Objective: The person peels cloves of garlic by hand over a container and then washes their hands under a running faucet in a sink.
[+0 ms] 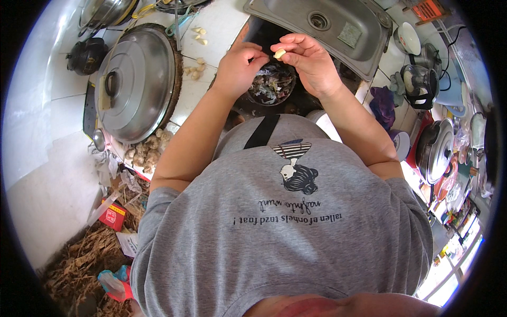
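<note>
My right hand [313,59] pinches a pale peeled garlic clove [279,53] between thumb and fingers. Close by on the left, my left hand [242,67] has its fingers curled with the thumb near the index finger; whether it holds a bit of skin is too small to tell. Both hands hover above a round waste bin [294,84] filled with scraps and peelings. On the white tiled counter, left of my hands, lie several peeled cloves [202,41]. Nearer to me is a small group of cloves in their skins [196,70]. Whole garlic bulbs [148,152] are heaped beside my left forearm.
A steel sink [277,12] is ahead. A large metal lid [138,87] and a black pot [87,56] occupy the left. Dry plant material [91,261] covers the lower-left floor. At right are a purple cloth [382,105], a glass jug [418,85] and a lidded pot [435,150].
</note>
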### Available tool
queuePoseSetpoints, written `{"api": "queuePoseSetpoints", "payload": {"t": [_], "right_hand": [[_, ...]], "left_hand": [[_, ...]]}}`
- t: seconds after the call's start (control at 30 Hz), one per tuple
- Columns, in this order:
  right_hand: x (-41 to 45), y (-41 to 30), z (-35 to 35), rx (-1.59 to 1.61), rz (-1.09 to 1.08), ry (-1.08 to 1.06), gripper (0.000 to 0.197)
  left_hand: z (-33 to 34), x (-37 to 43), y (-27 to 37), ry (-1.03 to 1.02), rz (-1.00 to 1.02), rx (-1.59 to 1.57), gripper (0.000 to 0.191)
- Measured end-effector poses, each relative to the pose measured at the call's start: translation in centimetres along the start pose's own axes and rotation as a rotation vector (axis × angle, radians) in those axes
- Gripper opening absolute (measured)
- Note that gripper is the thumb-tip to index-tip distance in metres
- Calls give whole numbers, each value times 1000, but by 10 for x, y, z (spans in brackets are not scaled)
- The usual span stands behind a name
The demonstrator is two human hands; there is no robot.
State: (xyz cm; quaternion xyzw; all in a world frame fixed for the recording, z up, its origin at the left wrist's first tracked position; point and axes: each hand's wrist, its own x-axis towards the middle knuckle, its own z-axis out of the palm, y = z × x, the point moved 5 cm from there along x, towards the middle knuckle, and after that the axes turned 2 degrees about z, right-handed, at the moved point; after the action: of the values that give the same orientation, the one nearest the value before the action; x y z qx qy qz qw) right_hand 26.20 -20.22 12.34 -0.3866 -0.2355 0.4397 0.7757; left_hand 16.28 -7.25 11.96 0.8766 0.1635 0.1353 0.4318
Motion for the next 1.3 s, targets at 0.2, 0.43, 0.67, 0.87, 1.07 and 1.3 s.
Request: {"api": "queuePoseSetpoints", "payload": {"t": [0.2, 0.43, 0.67, 0.87, 1.07, 1.3], "right_hand": [[6, 7, 3, -49, 0, -10, 26], [9, 8, 3, -88, 24, 138, 26], [17, 29, -2, 165, 169, 291, 16], [25, 9, -81, -24, 179, 594, 19], [81, -124, -204, -647, -63, 888, 56], [146, -187, -249, -1098, 35, 818, 70]], "left_hand": [[-5, 6, -12, -5, -3, 19, 15], [-8, 11, -26, -99, -78, -269, 18], [44, 6, -107, -271, 263, 63, 20], [61, 30, -112, -553, 48, 201, 13], [72, 63, -124, -480, 203, 269, 18], [81, 178, -74, -463, -364, -196, 21]]}}
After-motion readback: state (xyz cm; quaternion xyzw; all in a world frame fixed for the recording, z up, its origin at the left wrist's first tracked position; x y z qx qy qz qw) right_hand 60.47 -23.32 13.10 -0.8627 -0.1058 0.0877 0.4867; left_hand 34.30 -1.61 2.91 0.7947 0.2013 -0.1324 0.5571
